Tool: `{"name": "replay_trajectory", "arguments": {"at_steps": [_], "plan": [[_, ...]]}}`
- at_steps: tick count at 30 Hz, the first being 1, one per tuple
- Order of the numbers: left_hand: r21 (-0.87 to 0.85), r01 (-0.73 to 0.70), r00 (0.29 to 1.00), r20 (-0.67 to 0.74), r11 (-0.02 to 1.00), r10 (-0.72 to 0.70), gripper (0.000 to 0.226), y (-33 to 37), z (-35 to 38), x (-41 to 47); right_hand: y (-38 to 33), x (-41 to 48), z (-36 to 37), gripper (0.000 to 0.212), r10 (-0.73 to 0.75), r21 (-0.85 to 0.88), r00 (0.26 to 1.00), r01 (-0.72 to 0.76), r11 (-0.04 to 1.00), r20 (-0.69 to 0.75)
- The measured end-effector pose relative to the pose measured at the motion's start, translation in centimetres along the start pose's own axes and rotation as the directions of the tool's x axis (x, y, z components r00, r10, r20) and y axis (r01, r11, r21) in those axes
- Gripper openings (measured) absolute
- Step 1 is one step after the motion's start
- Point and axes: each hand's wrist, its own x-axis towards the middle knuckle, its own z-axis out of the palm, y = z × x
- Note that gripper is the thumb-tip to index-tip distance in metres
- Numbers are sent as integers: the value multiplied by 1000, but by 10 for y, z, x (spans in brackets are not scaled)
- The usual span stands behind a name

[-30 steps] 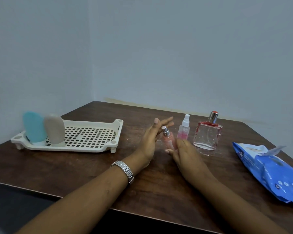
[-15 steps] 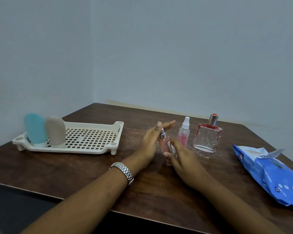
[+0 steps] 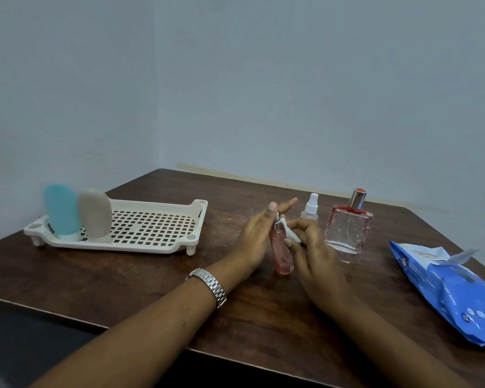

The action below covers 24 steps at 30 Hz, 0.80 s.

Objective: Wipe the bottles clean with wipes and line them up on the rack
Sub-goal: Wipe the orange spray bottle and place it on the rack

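Observation:
A slim pink spray bottle (image 3: pixel 282 256) stands slightly tilted on the table between my hands. My left hand (image 3: pixel 256 238) rests against its left side with straight fingers. My right hand (image 3: pixel 312 249) pinches a small white wipe (image 3: pixel 291 234) against the bottle's neck. Behind them stand a small clear spray bottle with a white top (image 3: pixel 310 209) and a square glass perfume bottle (image 3: pixel 348 229) with a silver cap. On the left end of the cream rack (image 3: pixel 151 242), a blue bottle (image 3: pixel 60 211) and a beige bottle (image 3: pixel 95 214) stand side by side.
A blue pack of wipes (image 3: pixel 457 292) lies at the right of the dark wooden table (image 3: pixel 123 281), its flap open. The rack's grid to the right of the two bottles holds nothing. The table's front edge runs close under my forearms. A grey wall corner stands behind.
The pink bottle has come a little nearer to me. My right hand's fingers have risen to its neck, and the white wipe now shows between them.

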Motion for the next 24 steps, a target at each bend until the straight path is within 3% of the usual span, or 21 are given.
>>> {"name": "replay_trajectory", "arguments": {"at_steps": [8,12,18,24], "plan": [[-19,36,999,15,999,-36,55,0,-2,1,1,2,-1,28,-189,-136,980,179,974,-59],[-34,38,999,17,999,-38,54,2,-1,0,1,3,1,30,-191,-172,981,183,968,-33],[-33,41,999,23,999,-40,41,0,0,1,1,4,-2,19,-123,-114,986,110,987,-110],[-47,36,999,25,998,-35,49,-1,-1,2,5,7,-2,18,-43,-92,994,34,995,-98]]}}
